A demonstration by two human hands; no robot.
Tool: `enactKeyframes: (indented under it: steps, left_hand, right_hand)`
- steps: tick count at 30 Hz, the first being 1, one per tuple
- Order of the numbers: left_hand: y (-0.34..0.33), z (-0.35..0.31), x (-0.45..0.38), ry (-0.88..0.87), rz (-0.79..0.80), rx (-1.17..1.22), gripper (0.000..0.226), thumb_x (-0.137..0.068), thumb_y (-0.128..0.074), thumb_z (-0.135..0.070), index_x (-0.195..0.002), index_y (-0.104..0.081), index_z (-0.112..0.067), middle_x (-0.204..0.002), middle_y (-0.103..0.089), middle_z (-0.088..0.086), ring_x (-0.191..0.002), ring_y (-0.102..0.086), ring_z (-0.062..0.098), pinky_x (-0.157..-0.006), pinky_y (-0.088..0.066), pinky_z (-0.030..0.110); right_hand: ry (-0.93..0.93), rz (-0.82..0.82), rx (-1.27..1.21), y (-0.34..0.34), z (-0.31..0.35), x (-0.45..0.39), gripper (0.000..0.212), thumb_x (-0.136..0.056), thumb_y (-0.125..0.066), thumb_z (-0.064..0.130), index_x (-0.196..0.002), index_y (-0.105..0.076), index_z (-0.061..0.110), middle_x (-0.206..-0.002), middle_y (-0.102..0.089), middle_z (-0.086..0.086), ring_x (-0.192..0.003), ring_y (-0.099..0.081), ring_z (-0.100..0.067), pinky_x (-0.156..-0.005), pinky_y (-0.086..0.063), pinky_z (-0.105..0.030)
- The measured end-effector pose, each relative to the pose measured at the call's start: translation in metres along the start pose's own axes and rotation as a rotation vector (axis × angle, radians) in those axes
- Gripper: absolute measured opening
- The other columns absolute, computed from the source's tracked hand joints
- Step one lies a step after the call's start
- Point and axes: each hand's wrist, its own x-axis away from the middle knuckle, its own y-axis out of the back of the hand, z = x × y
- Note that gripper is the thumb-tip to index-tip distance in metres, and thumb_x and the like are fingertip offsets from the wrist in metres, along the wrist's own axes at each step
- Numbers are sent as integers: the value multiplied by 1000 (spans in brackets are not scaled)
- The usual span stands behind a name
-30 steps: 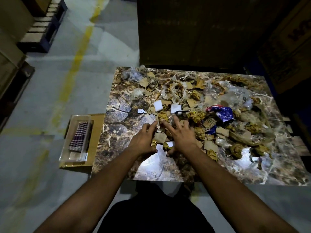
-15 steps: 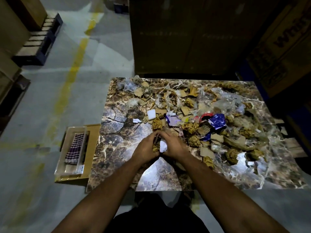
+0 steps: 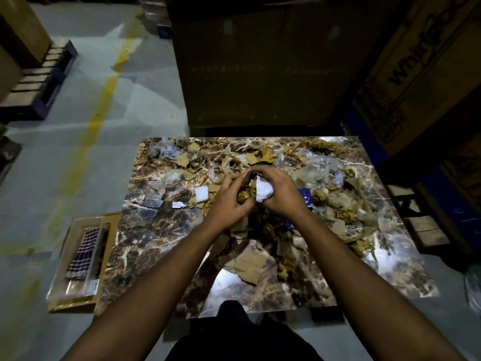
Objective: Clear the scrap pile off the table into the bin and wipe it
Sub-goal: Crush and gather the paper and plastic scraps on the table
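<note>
Both hands are now raised off the desk (image 3: 145,225) and pressed together over the middle of the scrap pile (image 3: 338,204). A second ago they were spread flat on the marble, raking loose pieces inward; half a second ago they were closing round a small bunch at the near side of the pile.

Left hand (image 3: 229,204): fingers curled round the left side of a wad (image 3: 247,195) of yellow-brown crumpled paper. Right hand (image 3: 281,194): fingers curled over the wad's right side, with a white paper (image 3: 264,192) bunched against the palm. The wad is held between the two hands, clear of the desk surface as far as can be judged.

Most of the pile is left on the desk: card pieces, clear plastic film, crumpled brown paper, a blue wrapper (image 3: 304,199) just right of the right hand. A white square (image 3: 201,193) and a small white scrap (image 3: 178,205) lie to the left of the hands. Bare marble is seen along the near-left part.

No bin is seen in view. A checked cloth (image 3: 83,252), packed in a clear sleeve, lies on a low board on the floor, left of the desk.

Judgement: one handful is gathered and ready to be carried off; clearing is at an early stage, and wiping is not yet begun. Small bits may be dropped from so loose a wad.
</note>
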Motion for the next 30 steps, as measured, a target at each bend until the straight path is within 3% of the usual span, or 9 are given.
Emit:
enactKeyframes:
  steps: [3,6,9,12,15,20,26,30]
  left_hand:
    - [-23,-20,-32,17,37,36,69,-89,-58,-32,-152,-37,-17,-139,-36,4,-123,-42,12,-99,-32,22]
    - [-48,-20,-58,97,62,-21,72,-92,-65,-20,-155,-31,-20,-146,-34,12,-133,-42,27,-100,-30,23]
    - [-61,2,-72,244,135,-67,79,-89,-71,-20,-156,-30,-30,-153,-32,16,-137,-40,33,-99,-33,26]
    - [-69,20,-80,308,240,-116,87,-86,-73,-21,-158,-26,-31,-160,-31,14,-142,-37,34,-105,-38,33]
    - [-72,17,-81,304,213,-53,78,-91,-65,-11,-157,-30,-32,-164,-29,7,-146,-33,28,-104,-34,29]
    - [-74,8,-72,359,173,24,74,-93,-58,-10,-157,-31,-34,-165,-27,4,-145,-35,26,-113,-37,40]
    - [-57,1,-56,309,41,35,60,-93,-56,-23,-151,-42,-34,-156,-41,7,-137,-44,22,-111,-41,46]
    - [-29,3,-45,294,-1,0,62,-90,-59,-30,-151,-43,-29,-154,-45,4,-135,-47,21,-108,-44,42]
  right_hand:
    - [-21,-4,139,31,-21,-12,83,-71,-80,15,-143,-45,37,-134,-53,0,-119,-54,-25,-86,-55,-42]
    - [-63,64,285,45,-42,-22,91,-72,-84,21,-148,-38,39,-143,-47,-2,-128,-46,-29,-92,-51,-40]
    - [-85,293,497,41,-64,-28,100,-74,-87,37,-155,-28,43,-159,-34,-4,-140,-34,-35,-107,-40,-46]
    - [-84,526,573,31,-89,-26,119,-64,-90,51,-157,-15,46,-166,-20,-3,-149,-20,-35,-118,-25,-57]
    - [-40,554,504,29,-102,-24,128,-58,-91,57,-157,-10,48,-169,-14,-3,-153,-15,-33,-121,-16,-59]
    - [10,493,353,46,-103,-29,114,-66,-81,68,-157,-14,48,-169,-17,-2,-152,-19,-30,-119,-13,-60]
    - [78,445,295,53,-86,-44,81,-87,-62,67,-155,-31,37,-162,-35,-2,-150,-26,-28,-119,-24,-61]
    - [147,426,265,34,-67,-58,76,-86,-57,70,-151,-39,34,-154,-45,-1,-141,-38,-25,-115,-34,-53]
